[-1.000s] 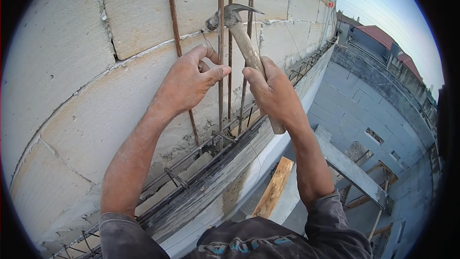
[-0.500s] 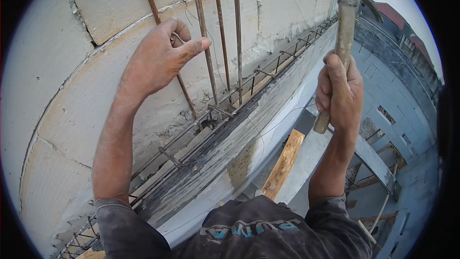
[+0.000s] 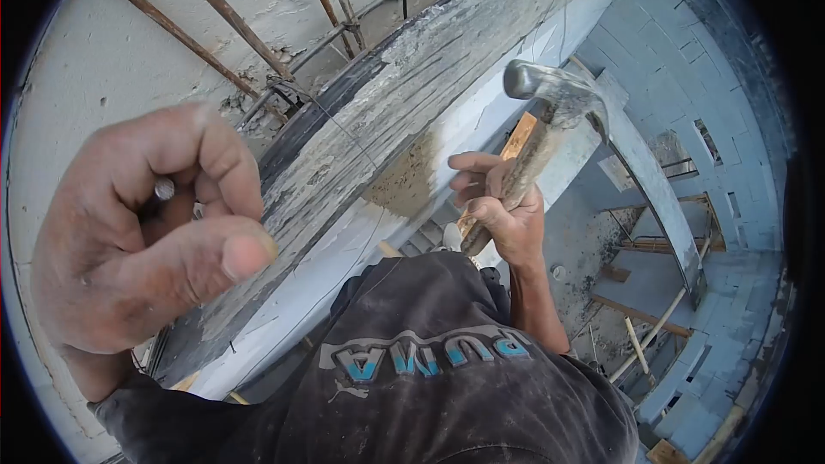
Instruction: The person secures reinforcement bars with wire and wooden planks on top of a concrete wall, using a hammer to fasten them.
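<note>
Close to the camera, my left hand (image 3: 146,232) is curled, with the round metal head of what looks like a nail (image 3: 163,189) showing inside the fingers. The rest of that nail is hidden. My right hand (image 3: 503,210) is wrapped round the wooden handle of a claw hammer (image 3: 559,99), its metal head raised up and to the right. The hammer's fingers-side hangs over the white edge of the formwork (image 3: 421,69), touching nothing else that I can make out.
Rusty steel bars (image 3: 223,13) rise at the upper left beside a pale wall (image 3: 64,77). Tied reinforcement (image 3: 378,2) runs along the formwork. A wooden plank (image 3: 519,136) lies beyond my right hand. Far below at the right are a block wall (image 3: 653,34) and timbers (image 3: 657,335).
The view has tilted down and turned. My left hand has come close to the camera, away from the steel bars. My right hand and the hammer have moved lower and left in view.
</note>
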The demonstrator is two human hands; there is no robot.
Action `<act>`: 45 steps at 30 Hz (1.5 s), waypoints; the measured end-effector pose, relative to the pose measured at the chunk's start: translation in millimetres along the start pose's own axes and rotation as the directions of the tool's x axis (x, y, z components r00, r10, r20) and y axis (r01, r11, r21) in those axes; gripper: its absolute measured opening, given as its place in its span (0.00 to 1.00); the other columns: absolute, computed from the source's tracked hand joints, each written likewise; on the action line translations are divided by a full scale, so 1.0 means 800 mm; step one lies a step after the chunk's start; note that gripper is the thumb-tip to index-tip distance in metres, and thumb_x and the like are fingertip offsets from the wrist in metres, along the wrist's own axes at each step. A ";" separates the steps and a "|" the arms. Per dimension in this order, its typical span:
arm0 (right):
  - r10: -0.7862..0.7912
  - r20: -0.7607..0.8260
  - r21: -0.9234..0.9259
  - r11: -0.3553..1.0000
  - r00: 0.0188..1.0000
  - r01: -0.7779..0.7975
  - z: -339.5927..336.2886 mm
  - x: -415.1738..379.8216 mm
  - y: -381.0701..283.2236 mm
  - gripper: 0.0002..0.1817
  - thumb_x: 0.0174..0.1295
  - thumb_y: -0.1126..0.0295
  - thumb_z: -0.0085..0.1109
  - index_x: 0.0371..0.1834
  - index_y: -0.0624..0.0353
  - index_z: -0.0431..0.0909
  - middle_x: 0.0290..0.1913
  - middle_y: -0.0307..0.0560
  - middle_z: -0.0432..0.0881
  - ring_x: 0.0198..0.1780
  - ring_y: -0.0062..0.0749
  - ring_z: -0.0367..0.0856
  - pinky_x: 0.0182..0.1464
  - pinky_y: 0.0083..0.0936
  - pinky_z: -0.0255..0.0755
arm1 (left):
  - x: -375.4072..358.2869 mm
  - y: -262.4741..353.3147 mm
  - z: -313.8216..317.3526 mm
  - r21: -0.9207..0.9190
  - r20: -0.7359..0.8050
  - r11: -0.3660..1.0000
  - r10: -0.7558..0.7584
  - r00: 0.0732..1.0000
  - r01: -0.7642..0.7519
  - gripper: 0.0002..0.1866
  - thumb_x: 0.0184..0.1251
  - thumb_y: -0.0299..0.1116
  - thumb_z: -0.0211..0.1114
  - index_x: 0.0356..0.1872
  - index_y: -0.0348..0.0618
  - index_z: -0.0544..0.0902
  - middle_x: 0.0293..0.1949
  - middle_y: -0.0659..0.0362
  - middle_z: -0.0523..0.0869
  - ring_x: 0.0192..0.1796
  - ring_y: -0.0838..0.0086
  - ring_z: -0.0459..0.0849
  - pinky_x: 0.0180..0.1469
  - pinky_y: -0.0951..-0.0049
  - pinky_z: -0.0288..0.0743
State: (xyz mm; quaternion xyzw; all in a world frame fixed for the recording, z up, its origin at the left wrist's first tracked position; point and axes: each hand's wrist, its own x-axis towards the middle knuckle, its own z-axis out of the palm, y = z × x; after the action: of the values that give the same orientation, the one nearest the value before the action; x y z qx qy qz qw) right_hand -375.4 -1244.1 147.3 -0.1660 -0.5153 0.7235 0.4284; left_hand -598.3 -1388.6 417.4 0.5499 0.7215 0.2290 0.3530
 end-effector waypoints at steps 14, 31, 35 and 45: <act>0.160 0.501 0.326 0.875 0.850 -0.357 0.085 -0.022 0.051 0.17 0.63 0.79 0.66 0.36 0.53 0.63 0.37 0.57 0.84 0.47 0.36 0.86 0.46 0.31 0.80 | -0.017 -0.127 0.209 -0.295 -0.384 0.955 -0.078 0.920 -0.042 0.18 0.68 0.34 0.70 0.52 0.38 0.73 0.29 0.65 0.76 0.24 0.88 0.66 0.25 0.84 0.59; 0.100 0.043 -0.163 0.982 0.994 -0.092 0.011 -0.029 0.080 0.13 0.60 0.73 0.72 0.43 0.62 0.78 0.35 0.48 0.83 0.31 0.24 0.80 0.33 0.21 0.76 | 0.078 -0.289 0.318 -0.191 -0.485 0.899 0.263 0.834 -0.394 0.12 0.77 0.30 0.57 0.54 0.33 0.79 0.40 0.49 0.88 0.27 0.73 0.82 0.31 0.74 0.78; 0.081 0.033 -0.352 0.934 0.996 -0.064 0.030 -0.028 0.097 0.14 0.60 0.67 0.73 0.42 0.65 0.83 0.38 0.47 0.84 0.35 0.23 0.82 0.34 0.19 0.77 | 0.096 -0.305 0.349 -0.672 -0.356 0.717 -0.094 0.930 -0.185 0.20 0.82 0.43 0.51 0.50 0.35 0.81 0.22 0.68 0.69 0.25 0.86 0.65 0.27 0.81 0.61; 0.230 0.212 -0.087 0.972 0.950 -0.216 0.091 -0.007 0.049 0.18 0.67 0.63 0.67 0.52 0.65 0.78 0.44 0.52 0.87 0.24 0.15 0.75 0.25 0.14 0.70 | 0.058 -0.327 0.382 -0.998 0.069 -0.014 -0.027 0.997 0.068 0.27 0.80 0.54 0.49 0.29 0.42 0.78 0.18 0.69 0.64 0.19 0.83 0.62 0.23 0.80 0.58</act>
State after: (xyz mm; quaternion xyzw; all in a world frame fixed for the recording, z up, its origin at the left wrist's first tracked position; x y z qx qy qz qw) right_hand -439.7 -1296.6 141.4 -0.1551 -0.5599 0.7649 0.2784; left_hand -537.6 -1437.8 19.6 0.1136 0.3572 0.6540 0.6571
